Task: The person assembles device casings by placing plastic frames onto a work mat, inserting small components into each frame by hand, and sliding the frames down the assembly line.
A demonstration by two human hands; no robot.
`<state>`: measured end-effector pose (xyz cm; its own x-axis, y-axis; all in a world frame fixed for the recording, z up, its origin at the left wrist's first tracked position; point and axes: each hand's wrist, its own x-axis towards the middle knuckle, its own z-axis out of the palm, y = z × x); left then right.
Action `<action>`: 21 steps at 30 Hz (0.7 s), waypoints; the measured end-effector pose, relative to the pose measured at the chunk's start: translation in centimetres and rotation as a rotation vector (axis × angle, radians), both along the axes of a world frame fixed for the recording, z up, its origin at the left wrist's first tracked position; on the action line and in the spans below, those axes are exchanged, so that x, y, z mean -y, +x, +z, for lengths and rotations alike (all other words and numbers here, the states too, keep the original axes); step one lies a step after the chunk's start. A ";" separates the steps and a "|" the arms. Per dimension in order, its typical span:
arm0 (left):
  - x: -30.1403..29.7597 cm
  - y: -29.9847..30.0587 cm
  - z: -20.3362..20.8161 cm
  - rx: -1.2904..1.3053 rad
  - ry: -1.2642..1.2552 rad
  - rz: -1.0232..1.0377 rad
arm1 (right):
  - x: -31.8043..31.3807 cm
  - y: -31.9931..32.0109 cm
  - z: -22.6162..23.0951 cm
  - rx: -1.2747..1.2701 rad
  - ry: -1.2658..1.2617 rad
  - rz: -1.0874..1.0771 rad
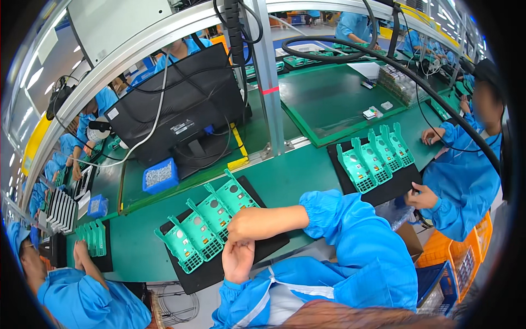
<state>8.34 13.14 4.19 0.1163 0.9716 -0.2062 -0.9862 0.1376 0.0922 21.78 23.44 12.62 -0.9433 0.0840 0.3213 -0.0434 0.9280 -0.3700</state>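
- Head view: the right hand (245, 223) lies across the black tray (189, 279), fingers curled loosely over the near edge of the green plastic frames (205, 225); whether that grip is truly closed on a frame I cannot tell.
- The left hand (238, 261) sits just below it at the tray's front edge, palm up and relaxed, holding nothing.
- The frames stand tilted in a row on the tray, which rests on the green table (285, 181).
- Risk, as I judge it: the right forearm crosses over the row, so a careless sweep could knock the leaning frames flat or push the tray toward the table's near edge.
- Pose: right arm reaches in from the right, elbow bent, blue sleeve (350, 230) bunched; left wrist turned upward close to the body.
- A second tray of frames (375, 156) lies to the right, before a co-worker's hand (421, 196).
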 end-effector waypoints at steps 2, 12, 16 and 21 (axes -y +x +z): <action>-0.1 0.2 0.1 0.039 0.009 -0.001 | -0.4 -0.1 -0.8 -0.076 -0.077 -0.063; 0.3 -0.1 0.9 -0.131 -0.010 -0.056 | -0.6 1.3 0.7 -0.082 -0.122 -0.200; 0.9 -0.5 0.2 -0.212 0.038 -0.020 | -0.9 0.8 0.3 -0.179 -0.141 -0.131; 1.2 -2.1 -0.8 -0.317 0.049 -0.059 | -1.3 -0.8 -1.5 -0.140 -0.284 -0.098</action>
